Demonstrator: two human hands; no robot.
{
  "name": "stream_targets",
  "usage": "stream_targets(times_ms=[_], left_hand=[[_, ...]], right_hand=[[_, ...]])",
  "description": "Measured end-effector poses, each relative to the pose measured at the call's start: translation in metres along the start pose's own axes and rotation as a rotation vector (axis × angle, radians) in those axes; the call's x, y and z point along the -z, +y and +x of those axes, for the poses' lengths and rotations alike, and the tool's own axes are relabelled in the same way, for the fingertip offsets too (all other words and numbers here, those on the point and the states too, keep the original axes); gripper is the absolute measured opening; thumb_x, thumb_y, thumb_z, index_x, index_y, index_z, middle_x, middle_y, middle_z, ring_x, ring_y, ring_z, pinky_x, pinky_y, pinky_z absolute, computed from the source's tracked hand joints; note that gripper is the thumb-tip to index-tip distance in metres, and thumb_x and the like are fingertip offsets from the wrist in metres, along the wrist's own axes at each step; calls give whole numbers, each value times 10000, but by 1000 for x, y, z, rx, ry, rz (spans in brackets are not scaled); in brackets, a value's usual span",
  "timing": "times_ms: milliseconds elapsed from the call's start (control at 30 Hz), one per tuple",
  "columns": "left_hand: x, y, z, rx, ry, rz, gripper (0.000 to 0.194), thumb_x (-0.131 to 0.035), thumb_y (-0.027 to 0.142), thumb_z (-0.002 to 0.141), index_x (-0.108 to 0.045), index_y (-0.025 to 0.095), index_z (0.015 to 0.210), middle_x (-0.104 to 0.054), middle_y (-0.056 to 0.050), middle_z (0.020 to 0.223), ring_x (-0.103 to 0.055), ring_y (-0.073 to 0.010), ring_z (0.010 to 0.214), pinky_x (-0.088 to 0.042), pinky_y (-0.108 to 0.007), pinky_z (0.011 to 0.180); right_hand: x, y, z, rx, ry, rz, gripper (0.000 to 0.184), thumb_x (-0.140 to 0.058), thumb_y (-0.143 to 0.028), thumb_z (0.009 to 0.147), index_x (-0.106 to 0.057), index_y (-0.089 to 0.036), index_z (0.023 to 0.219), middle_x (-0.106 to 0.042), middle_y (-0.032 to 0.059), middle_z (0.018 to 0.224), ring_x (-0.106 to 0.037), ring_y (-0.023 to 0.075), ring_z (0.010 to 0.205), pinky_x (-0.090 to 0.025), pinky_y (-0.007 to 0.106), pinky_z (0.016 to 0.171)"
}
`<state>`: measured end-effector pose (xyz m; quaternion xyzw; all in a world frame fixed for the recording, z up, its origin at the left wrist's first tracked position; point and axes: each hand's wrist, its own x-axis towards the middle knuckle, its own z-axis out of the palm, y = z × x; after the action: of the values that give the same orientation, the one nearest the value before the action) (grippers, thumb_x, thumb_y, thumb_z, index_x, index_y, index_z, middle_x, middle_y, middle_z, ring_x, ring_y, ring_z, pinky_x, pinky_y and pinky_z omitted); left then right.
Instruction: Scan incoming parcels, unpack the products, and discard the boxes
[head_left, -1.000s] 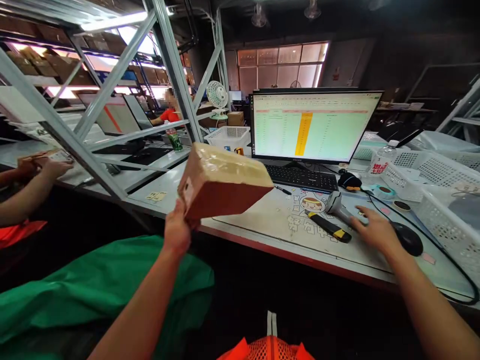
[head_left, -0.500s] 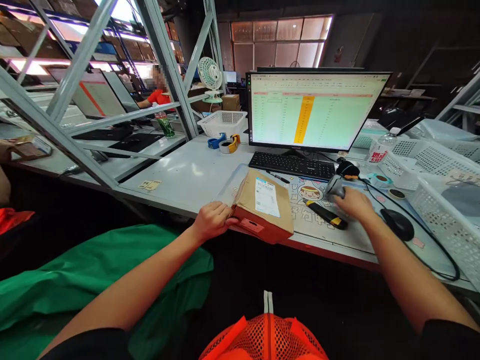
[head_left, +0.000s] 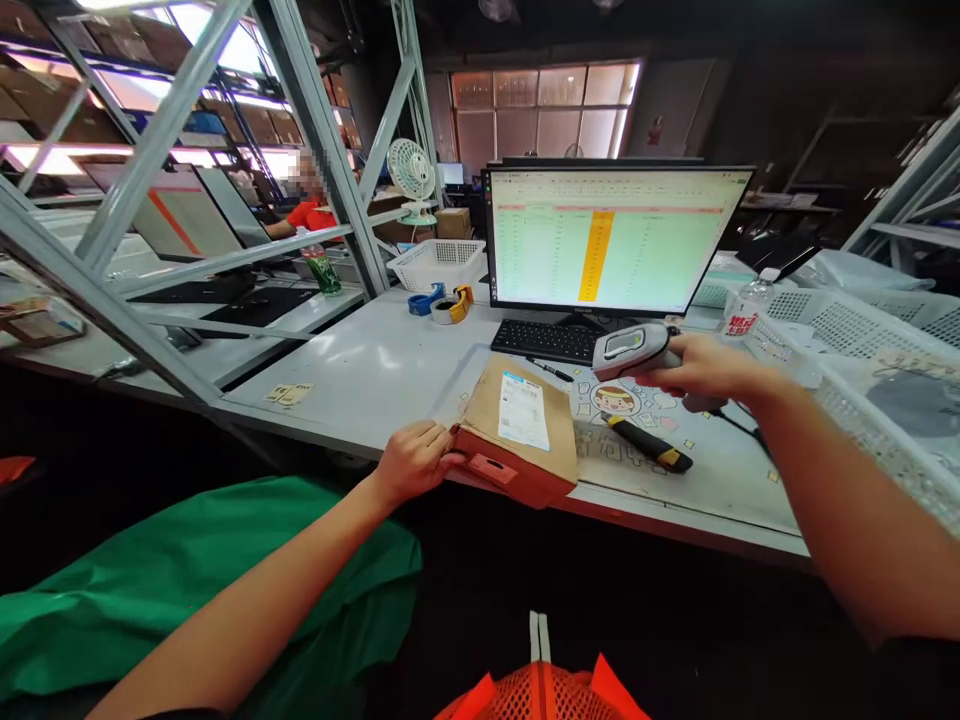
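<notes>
My left hand [head_left: 415, 462] grips the left front corner of a brown cardboard box [head_left: 559, 425] at the desk's front edge. A white shipping label [head_left: 523, 411] lies on the box's top, and a small pink sticker marks its front side. Wrapped round the handle of a grey barcode scanner [head_left: 634, 350], my right hand [head_left: 701, 372] holds it above the desk mat, its head pointing left. Below the scanner lies a black and yellow utility knife [head_left: 646, 443]. A pen [head_left: 549, 369] rests behind the box.
Behind the mat stand a keyboard [head_left: 540, 341] and a monitor [head_left: 619, 240] showing a spreadsheet. Tape dispensers [head_left: 450, 304] and a white basket [head_left: 439, 264] are at the back left. White baskets [head_left: 892, 400] and a bottle [head_left: 750, 300] line the right. A person [head_left: 307, 212] sits beyond the metal frame.
My right hand has lifted the barcode scanner off the mat and turned its head to the left, towards the box. My left hand still grips the box. The view has shifted slightly.
</notes>
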<state>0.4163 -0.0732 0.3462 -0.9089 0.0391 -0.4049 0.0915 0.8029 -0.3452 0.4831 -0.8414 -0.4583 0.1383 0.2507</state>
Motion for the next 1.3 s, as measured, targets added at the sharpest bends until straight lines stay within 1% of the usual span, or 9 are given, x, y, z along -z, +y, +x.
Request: stream_targets(times_ms=[67, 167, 333, 467, 600, 700, 867, 1133, 1300], left_hand=[[-8, -2, -7, 176, 23, -53, 602, -317, 483, 1165, -570, 214, 689, -621, -43, 620, -552, -178, 579, -358, -326, 585], [-21, -6, -12, 540, 60, -165, 656, -291, 521, 1141, -529, 223, 607, -585, -40, 542, -526, -171, 510, -320, -313, 537], [-39, -18, -7, 987, 179, -347, 735, -345, 700, 1041, -454, 244, 474, -506, -55, 456, -472, -176, 465, -294, -322, 504], [-55, -28, -9, 1291, 300, -523, 752, -370, 794, 981, -474, 246, 478, -490, -58, 455, -474, -176, 457, -354, -313, 475], [-70, -38, -14, 1522, 477, -725, 615, -434, 750, 970, -505, 242, 631, -470, 0, 475, -425, -148, 422, -360, -282, 415], [-77, -43, -14, 1593, 610, -813, 505, -485, 693, 972, -524, 236, 762, -463, 43, 495, -408, -135, 415, -374, -261, 396], [-78, -45, -19, 1577, 573, -846, 510, -496, 702, 976, -496, 239, 764, -422, 62, 495, -402, -122, 406, -376, -247, 393], [-81, -48, -26, 1597, 573, -839, 554, -469, 727, 978, -495, 240, 718, -417, 42, 484, -436, -138, 406, -379, -264, 395], [-79, -46, -24, 1573, 560, -864, 599, -489, 779, 952, -507, 231, 711, -430, 37, 483, -421, -128, 408, -357, -257, 390]], right_hand=[[-20, 21, 10, -11, -24, -107, 388, -758, -561, 892, -760, -199, 1031, -714, 62, 798, -652, 200, 678, -478, 284, 555], [-50, 65, 20, -149, 111, -358, 294, -672, -438, 952, -740, -172, 1056, -779, 133, 1052, -720, 273, 949, -500, 316, 728], [-91, 122, 6, -351, 188, -444, 461, -626, -457, 990, -668, -101, 1280, -750, 236, 1235, -742, 344, 1081, -516, 375, 803], [-91, 126, -1, -326, 245, -477, 610, -592, -563, 1012, -636, -96, 1403, -698, 248, 1370, -683, 380, 1237, -526, 435, 952], [-66, 96, 31, -172, 380, -564, 475, -420, -439, 1094, -720, -112, 1264, -701, 218, 1372, -595, 349, 1320, -445, 436, 1109], [-58, 75, 76, -143, 213, -586, 368, -479, -359, 1059, -768, -143, 1132, -750, 178, 1274, -601, 334, 1280, -443, 412, 1073], [-76, 61, 130, -153, 48, -576, 301, -566, -284, 997, -808, -134, 1092, -777, 180, 1220, -647, 314, 1223, -435, 393, 1057], [-87, 57, 143, -172, 23, -580, 343, -523, -298, 1025, -784, -124, 1161, -767, 188, 1268, -669, 311, 1215, -450, 386, 1027], [-90, 35, 147, -153, 23, -550, 311, -552, -291, 1018, -766, -115, 1160, -765, 189, 1270, -677, 293, 1178, -464, 345, 961]])
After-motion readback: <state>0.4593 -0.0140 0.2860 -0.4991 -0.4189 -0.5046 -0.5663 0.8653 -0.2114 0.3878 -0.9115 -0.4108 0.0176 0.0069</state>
